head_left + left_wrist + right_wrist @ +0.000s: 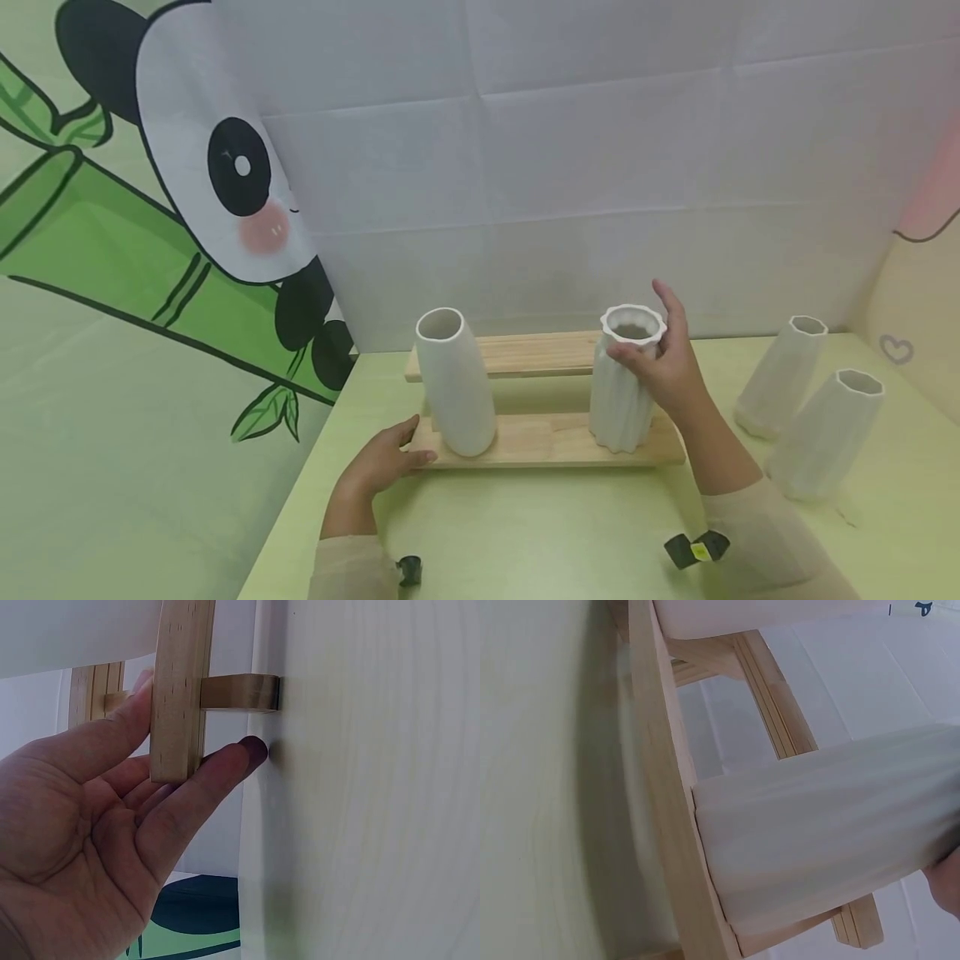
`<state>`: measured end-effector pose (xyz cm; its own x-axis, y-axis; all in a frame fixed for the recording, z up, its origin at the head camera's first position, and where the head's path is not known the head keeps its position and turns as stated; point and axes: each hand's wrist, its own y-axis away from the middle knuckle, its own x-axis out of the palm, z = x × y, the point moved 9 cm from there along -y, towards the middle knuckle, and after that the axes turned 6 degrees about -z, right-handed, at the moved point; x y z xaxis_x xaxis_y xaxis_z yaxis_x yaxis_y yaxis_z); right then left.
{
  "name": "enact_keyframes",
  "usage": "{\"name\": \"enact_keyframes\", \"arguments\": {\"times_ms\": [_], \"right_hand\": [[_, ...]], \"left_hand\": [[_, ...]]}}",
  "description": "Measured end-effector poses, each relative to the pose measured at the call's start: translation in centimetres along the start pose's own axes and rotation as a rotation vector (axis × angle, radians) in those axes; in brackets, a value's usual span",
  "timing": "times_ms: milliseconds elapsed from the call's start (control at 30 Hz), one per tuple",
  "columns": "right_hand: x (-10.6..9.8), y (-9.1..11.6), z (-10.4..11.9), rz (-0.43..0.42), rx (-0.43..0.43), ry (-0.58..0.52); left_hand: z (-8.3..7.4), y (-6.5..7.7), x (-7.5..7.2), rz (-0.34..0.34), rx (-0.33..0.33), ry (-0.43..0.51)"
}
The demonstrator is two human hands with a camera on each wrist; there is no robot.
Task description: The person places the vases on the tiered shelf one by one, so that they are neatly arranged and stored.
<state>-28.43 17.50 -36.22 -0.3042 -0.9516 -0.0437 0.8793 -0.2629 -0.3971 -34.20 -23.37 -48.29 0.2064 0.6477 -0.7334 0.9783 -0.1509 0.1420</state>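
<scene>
A two-tier wooden rack (540, 437) stands on the table. On the left of its lower plank is a smooth white vase (459, 387). Toward the right end, a ribbed white vase (621, 400) with a scalloped rim stands upright, its base touching the same plank (660, 787). My right hand (670, 371) holds the ribbed vase near the rim, thumb in front and index finger pointing up. My left hand (382, 457) grips the plank's left end; in the left wrist view, the thumb lies on one side of the wood (180, 690) and the fingers on the other.
Two more white vases, a farther one (783, 375) and a nearer one (828, 437), stand on the table at the right. Behind the rack hangs a pale sheet (562, 167). A panda and bamboo print (240, 167) covers the left side.
</scene>
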Motion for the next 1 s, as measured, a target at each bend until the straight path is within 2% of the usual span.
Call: {"name": "enact_keyframes", "arguments": {"times_ms": [233, 500, 700, 833, 933, 1000], "right_hand": [[-0.1, 0.6, -1.9, 0.041, 0.065, 0.039], [-0.2, 1.0, -3.9, 0.097, 0.072, 0.123], [0.0, 1.1, -3.9, 0.186, 0.026, 0.125], [-0.6, 1.1, -3.1, 0.265, -0.028, 0.142], [-1.9, 0.8, -1.7, 0.262, -0.105, 0.158], [-3.2, 0.6, -0.3, 0.21, -0.175, 0.119]], "left_hand": [[-0.4, 0.0, 0.1, -0.006, -0.003, 0.005], [-0.8, 0.2, 0.1, -0.013, 0.002, 0.008], [-0.7, 0.0, 0.1, -0.017, 0.009, 0.0], [-0.7, 0.0, 0.3, -0.013, 0.011, 0.012], [-0.7, 0.0, 0.2, -0.016, 0.009, 0.015], [-0.8, 0.0, 0.2, -0.015, 0.007, 0.015]]}}
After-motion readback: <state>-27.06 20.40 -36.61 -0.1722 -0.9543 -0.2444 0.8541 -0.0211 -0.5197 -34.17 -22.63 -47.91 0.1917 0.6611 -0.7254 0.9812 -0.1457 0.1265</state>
